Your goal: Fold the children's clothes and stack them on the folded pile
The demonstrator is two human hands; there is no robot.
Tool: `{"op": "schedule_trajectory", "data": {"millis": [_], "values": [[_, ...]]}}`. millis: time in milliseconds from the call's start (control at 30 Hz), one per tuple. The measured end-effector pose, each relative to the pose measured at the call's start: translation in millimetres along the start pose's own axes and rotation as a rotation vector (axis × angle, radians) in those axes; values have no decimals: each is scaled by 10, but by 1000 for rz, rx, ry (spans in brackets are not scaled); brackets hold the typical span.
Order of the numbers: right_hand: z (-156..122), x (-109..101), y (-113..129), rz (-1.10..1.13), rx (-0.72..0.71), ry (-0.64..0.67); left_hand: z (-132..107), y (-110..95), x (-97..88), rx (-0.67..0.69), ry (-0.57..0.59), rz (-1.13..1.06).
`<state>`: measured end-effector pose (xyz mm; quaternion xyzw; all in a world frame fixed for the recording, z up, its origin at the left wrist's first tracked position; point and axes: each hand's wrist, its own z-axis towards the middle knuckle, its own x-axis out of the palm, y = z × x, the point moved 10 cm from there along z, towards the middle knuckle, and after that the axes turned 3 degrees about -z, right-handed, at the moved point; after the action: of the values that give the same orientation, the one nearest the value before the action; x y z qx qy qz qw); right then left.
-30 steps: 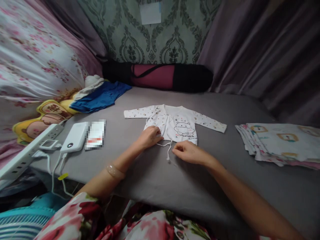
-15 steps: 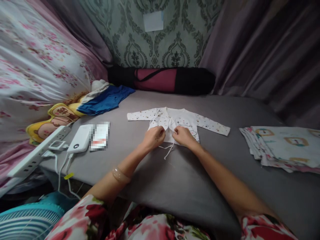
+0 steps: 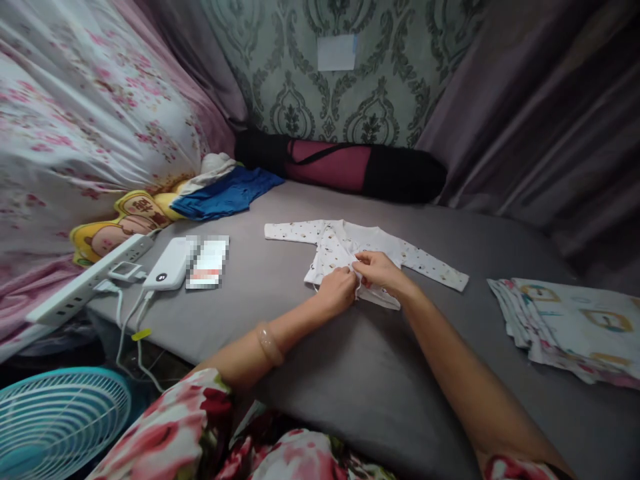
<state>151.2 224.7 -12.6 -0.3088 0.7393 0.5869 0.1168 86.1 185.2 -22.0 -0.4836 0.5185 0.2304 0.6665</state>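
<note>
A small white baby shirt (image 3: 345, 241) with printed dots lies spread on the grey bed surface (image 3: 320, 347), sleeves out to both sides. My left hand (image 3: 339, 291) and my right hand (image 3: 379, 270) meet at the shirt's front, near its lower middle. Both hands have their fingers pinched together on the thin white tie strings of the shirt. A pale bangle sits on my left wrist.
A stack of folded printed cloths (image 3: 570, 320) lies at the right. A white power bank (image 3: 167, 272), a power strip (image 3: 85, 283) and cables sit at the left edge. Blue clothing (image 3: 225, 193) and a cushion lie behind them. A dark rolled bag (image 3: 350, 167) lines the wall. A teal fan (image 3: 55, 420) stands lower left.
My right hand moved from the loose string below the hem up onto the shirt's front to meet my left hand. The strings no longer trail on the bed. The camera shifted left.
</note>
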Motion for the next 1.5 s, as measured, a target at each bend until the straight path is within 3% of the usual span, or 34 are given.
{"op": "schedule_trajectory", "data": {"millis": [333,467,567,667,767,867,967,1067,1167,1333,1500], "values": [[-14,-92,136,6,-18,9,73,-5,-90,27,-143,-142],[24,-59,88,22,-10,17,74,-120,53,122,-71,-81],[48,26,46,4,-13,49,-42,-266,98,250,-33,-8],[33,131,11,-64,-30,97,-265,-355,51,371,14,-67],[-4,305,-3,-121,-78,245,-525,-293,-67,439,60,-199],[81,271,-12,-92,-88,250,-647,103,-317,259,-88,-260],[354,-44,5,-157,-82,19,-737,564,-582,31,-330,-252],[652,-341,111,-386,-103,-226,-749,803,-622,-69,-406,-254],[930,-386,167,-563,-52,-277,-688,905,-495,-124,-367,-310],[1244,-237,82,-654,108,-160,-643,945,-374,-205,-357,-362],[1385,-128,23,-695,99,-75,-605,853,-373,-161,-336,-294]]}}
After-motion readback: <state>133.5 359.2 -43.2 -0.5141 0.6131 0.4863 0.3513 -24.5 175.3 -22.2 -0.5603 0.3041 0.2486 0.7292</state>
